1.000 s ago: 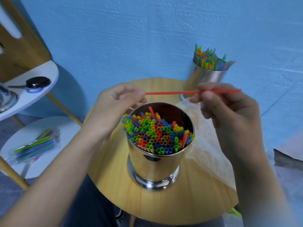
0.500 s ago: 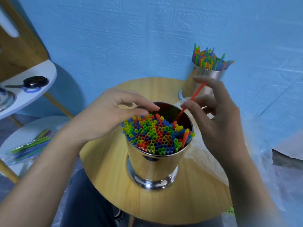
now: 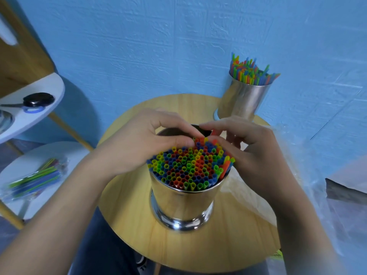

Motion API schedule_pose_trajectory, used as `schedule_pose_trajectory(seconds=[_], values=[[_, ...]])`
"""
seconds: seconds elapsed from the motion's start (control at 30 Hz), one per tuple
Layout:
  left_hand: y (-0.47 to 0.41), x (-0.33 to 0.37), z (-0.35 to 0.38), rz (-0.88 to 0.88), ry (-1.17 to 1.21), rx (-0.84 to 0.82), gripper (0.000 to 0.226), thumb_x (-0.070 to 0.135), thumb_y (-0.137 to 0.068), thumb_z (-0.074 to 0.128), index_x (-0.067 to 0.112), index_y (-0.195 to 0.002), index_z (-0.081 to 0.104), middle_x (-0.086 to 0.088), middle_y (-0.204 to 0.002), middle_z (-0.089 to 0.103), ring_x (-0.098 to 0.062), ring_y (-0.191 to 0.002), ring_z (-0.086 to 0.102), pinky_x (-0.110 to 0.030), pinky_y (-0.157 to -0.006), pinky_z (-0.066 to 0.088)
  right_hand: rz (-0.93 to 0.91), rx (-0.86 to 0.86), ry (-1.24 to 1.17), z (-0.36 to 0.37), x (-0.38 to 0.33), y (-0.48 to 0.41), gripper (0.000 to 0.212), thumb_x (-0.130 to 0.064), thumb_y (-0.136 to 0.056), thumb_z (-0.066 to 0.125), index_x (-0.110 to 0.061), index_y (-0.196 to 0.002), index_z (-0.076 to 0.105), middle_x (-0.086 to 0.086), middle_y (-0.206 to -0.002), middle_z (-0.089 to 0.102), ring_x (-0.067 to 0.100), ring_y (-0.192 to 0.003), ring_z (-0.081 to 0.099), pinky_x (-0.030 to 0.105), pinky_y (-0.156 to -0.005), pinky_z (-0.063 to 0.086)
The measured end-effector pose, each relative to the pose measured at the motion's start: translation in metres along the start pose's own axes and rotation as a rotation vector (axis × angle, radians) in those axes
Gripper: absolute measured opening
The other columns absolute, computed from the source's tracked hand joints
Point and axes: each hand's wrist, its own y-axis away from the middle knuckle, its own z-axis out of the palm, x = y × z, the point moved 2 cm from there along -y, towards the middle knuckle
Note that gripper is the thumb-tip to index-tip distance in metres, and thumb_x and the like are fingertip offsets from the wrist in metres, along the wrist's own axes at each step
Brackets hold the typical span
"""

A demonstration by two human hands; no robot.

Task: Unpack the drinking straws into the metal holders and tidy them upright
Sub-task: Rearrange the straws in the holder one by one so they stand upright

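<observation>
Drinking straws stood packed in the near metal holder on the bench. The far holder, second of two, was full too. The left hand and right hand curled over the rear tips; whether they gripped, I couldn't tell. Likely tidying; next, level the stragglers gently. One packet lay on a shelf.

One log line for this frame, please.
stage: tidying; near holder: straws mostly upright; left hand, right hand: fingertips at rear straw tops; far holder: filled
</observation>
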Motion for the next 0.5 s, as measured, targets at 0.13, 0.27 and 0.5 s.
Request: schedule_pose_trajectory(seconds=[0.13, 0.27, 0.5], values=[[-0.0012, 0.0062, 0.0045, -0.005, 0.029, 0.022, 0.017, 0.039, -0.073, 0.073, 0.033, -0.087, 0.078, 0.015, -0.092, 0.074, 0.001, -0.096, 0.065, -0.006, -0.083, 0.042, 0.051, -0.001, -0.076, 0.001, 0.0002, -0.0009, 0.01, -0.031, -0.091, 0.069, -0.033, -0.1, 0.073, -0.017, -0.091, 0.07, 0.017, -0.08, 0.06, 0.042, -0.068, 0.051], [-0.002, 0.0074, 0.0074, 0.0, 0.056, 0.012, 0.018, 0.036, -0.076, 0.073, 0.024, -0.089, 0.077, 0.01, -0.088, 0.075, 0.0, -0.089, 0.068, -0.007, -0.08, 0.045, 0.061, 0.001, -0.119, 0.0015, 0.0003, -0.0016, 0.003, -0.028, -0.089, 0.072, -0.029, -0.091, 0.07, -0.017, -0.088, 0.068, 0.017, -0.078, 0.059, 0.043, -0.066, 0.05], [-0.0046, 0.0071, 0.0074, 0.016, 0.016, 0.002, 0.013, 0.038, -0.078, 0.072, 0.029, -0.089, 0.073, 0.011, -0.089, 0.074, -0.005, -0.093, 0.068, -0.009, -0.084, 0.046, 0.055, -0.004, -0.119, 0.0013, 0.0013, -0.0028, 0.005, -0.028, -0.09, 0.071, -0.033, -0.092, 0.071, -0.017, -0.089, 0.069, 0.016, -0.079, 0.06, 0.043, -0.066, 0.051]])
